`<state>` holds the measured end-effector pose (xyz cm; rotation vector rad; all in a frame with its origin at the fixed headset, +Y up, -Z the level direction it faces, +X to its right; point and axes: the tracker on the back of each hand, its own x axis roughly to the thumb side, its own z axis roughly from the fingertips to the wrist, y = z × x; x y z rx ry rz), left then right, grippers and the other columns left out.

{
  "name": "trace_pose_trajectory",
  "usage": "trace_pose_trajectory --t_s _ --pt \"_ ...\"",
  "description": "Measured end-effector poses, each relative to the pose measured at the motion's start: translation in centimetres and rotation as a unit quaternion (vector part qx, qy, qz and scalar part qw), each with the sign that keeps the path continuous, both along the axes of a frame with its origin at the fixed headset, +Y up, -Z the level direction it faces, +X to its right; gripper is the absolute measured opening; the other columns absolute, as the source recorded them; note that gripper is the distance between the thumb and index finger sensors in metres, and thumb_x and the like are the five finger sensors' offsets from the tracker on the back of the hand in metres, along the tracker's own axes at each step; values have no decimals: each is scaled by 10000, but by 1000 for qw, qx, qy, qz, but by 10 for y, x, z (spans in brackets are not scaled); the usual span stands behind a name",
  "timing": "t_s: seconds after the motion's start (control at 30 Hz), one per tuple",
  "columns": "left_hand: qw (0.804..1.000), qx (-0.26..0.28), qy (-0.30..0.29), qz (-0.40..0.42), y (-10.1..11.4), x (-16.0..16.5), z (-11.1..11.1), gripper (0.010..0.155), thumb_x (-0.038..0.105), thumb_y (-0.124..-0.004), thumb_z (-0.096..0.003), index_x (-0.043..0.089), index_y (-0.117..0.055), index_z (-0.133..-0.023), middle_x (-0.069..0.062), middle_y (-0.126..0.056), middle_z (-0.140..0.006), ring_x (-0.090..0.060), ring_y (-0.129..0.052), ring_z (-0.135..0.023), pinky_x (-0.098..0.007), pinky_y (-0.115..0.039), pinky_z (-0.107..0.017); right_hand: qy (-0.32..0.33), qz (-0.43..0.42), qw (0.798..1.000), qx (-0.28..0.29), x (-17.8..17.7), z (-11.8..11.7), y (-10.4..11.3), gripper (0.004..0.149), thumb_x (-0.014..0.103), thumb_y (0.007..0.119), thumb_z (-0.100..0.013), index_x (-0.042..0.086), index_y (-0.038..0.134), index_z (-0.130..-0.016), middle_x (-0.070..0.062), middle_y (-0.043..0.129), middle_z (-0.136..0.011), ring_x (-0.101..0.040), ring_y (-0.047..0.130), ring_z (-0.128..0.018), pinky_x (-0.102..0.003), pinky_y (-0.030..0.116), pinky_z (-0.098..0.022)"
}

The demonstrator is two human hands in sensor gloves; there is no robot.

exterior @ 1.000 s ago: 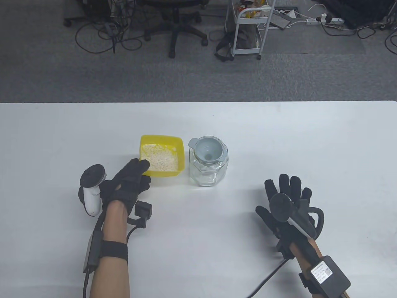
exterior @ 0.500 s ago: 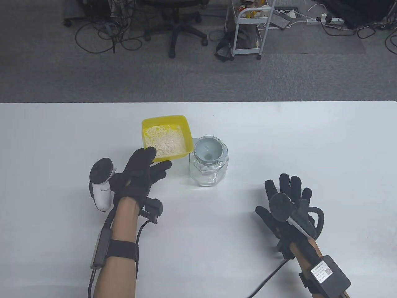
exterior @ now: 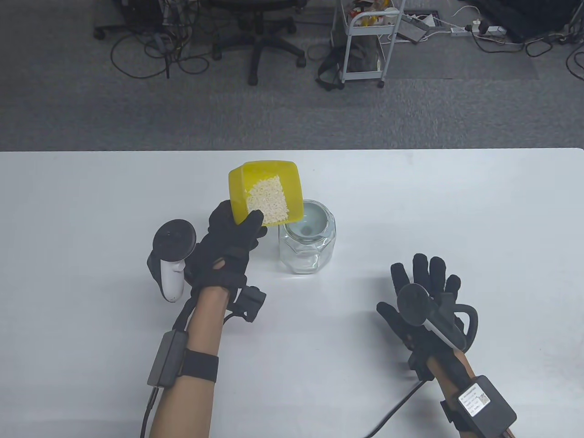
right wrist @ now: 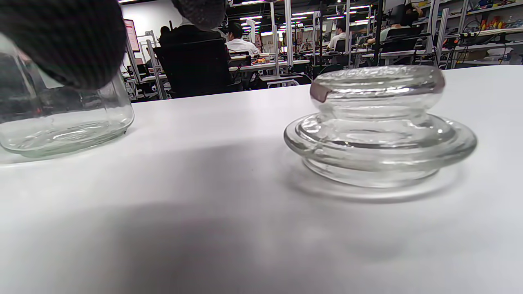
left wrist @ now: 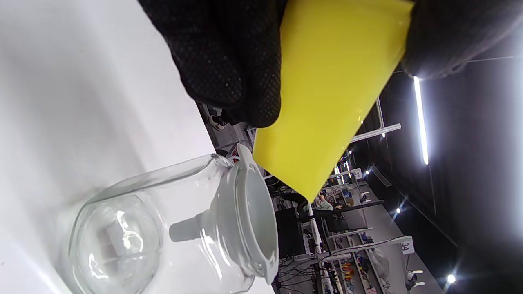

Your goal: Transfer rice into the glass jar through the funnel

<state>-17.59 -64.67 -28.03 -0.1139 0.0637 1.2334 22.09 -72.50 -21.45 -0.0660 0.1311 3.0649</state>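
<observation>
Yellow plastic forms the square tub that is gripped by the left hand, thumb over the near rim and fingers pressed against the underside. It is held off the white table and tilted, its lower corner poised just above the grey funnel. White rice is heaped toward the low side of the tub. The funnel is seated in the mouth of the faceted glass jar, which stands upright near the table's middle and appears empty. The right hand is laid flat on the table, well apart from the jar, fingers spread and holding nothing. A glass lid is seen resting on the table in the right wrist view.
</observation>
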Motion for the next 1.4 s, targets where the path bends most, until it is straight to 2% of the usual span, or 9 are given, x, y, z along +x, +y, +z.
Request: trace_pose_trajectory --t_s 0.4,0.5,1.4 --pt "994 42 4 -100 16 23 -1 973 746 -840 -546 249 -274 -1162 -29 -607 -1202 -235 -954 -1000 -402 -854 -757 2 2 1000 -1 -1 0 0 856 698 744 -361 365 375 -1058 -104 182 -1179 -445 148 -1075 -713 264 -722" --pt "995 40 -5 -88 15 27 -2 957 735 -849 -555 277 -270 -1163 -18 -594 -1214 -241 -943 -1008 -405 -846 -764 1 -1 1000 3 -1 0 0 856 696 745 -361 366 373 -1058 -105 182 -1179 -446 140 -1073 -715 261 -721" --pt "988 66 -1 -142 17 38 -5 950 689 -914 -521 340 -297 -1154 37 -582 -1231 -260 -918 -1027 -440 -818 -773 10 -9 1000 15 -2 0 1 857 695 746 -362 366 367 -1057 -104 193 -1180 -444 150 -1076 -718 262 -718"
